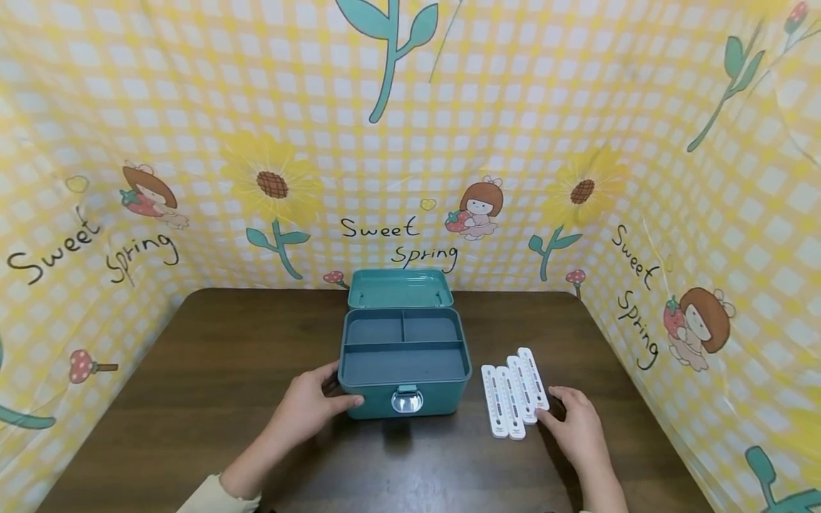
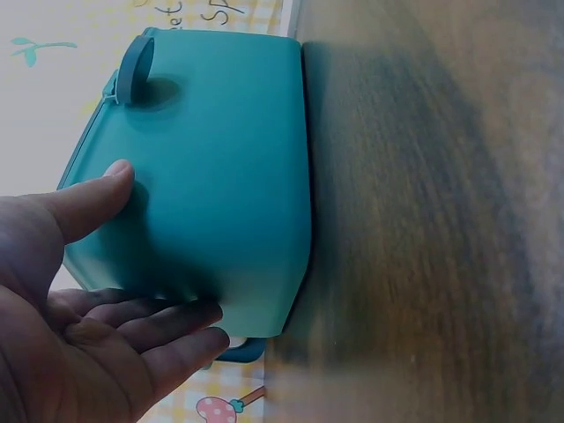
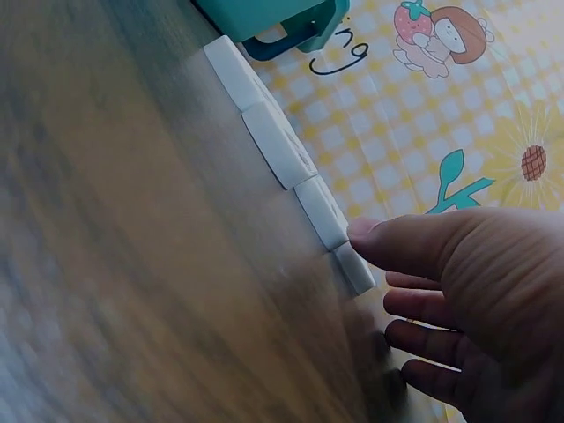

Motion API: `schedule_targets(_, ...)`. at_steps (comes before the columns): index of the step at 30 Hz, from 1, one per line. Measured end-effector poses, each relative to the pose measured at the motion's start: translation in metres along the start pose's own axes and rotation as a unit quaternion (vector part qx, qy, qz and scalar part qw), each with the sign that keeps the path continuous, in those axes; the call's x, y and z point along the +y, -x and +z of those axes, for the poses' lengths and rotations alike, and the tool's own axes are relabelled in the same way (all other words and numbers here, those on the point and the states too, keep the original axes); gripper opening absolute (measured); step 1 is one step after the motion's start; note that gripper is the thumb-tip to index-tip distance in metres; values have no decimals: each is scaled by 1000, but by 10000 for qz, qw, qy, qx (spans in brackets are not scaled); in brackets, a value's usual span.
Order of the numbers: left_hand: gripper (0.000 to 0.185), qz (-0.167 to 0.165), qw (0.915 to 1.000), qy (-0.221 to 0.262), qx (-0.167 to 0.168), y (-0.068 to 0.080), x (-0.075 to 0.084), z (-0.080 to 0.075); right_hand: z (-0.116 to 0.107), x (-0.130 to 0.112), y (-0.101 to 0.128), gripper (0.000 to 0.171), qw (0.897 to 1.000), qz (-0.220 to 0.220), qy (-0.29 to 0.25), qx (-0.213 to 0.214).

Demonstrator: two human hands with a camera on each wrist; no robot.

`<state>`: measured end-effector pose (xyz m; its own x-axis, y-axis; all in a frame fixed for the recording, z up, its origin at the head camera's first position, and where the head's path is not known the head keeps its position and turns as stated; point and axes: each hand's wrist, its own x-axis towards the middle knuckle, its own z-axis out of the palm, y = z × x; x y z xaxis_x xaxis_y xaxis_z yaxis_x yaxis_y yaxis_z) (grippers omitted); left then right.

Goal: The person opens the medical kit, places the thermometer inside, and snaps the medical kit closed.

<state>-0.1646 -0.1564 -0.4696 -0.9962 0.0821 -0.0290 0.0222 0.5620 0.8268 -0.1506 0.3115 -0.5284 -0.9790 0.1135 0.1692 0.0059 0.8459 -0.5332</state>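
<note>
Here my right hand (image 1: 577,427) lies on the table (image 1: 224,370) with relaxed fingers, grasping nothing; its thumb tip (image 3: 366,231) touches the near end of the outermost of the four white thermometers (image 1: 515,390). They lie side by side just ahead of that grip and slightly toward the middle of the table, between my right hand and the teal box (image 1: 404,363). Their long axes run away from me toward the far edge of the table, leaning a little to the right, so the short ends face my fingertips and the long sides face the box. In the right wrist view they show as a stepped row of white slabs (image 3: 282,150), edge on, each one set a bit further back than its neighbour.

My left hand (image 1: 311,406) is also unclenched and holds nothing closed: the thumb (image 2: 92,198) and straight fingers (image 2: 167,322) press flat against the left front corner of the box. The box stands open at the middle of the table, lid (image 1: 399,287) tilted back, its tray (image 1: 403,363) showing one long compartment near me and two smaller ones behind. The thermometers are far nearer my right hand than my left, which has the box between it and them.
</note>
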Motion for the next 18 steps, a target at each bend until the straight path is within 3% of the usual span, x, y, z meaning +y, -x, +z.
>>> schedule_targets(10,89,10,10000,73,-22,-1,-3,0,4,4,0,56,9996,-104,141,207)
schedule_targets(18,90,-12,10000,52,-39,0,-4,-2,10,-3,-1,61,9986,277,259,374)
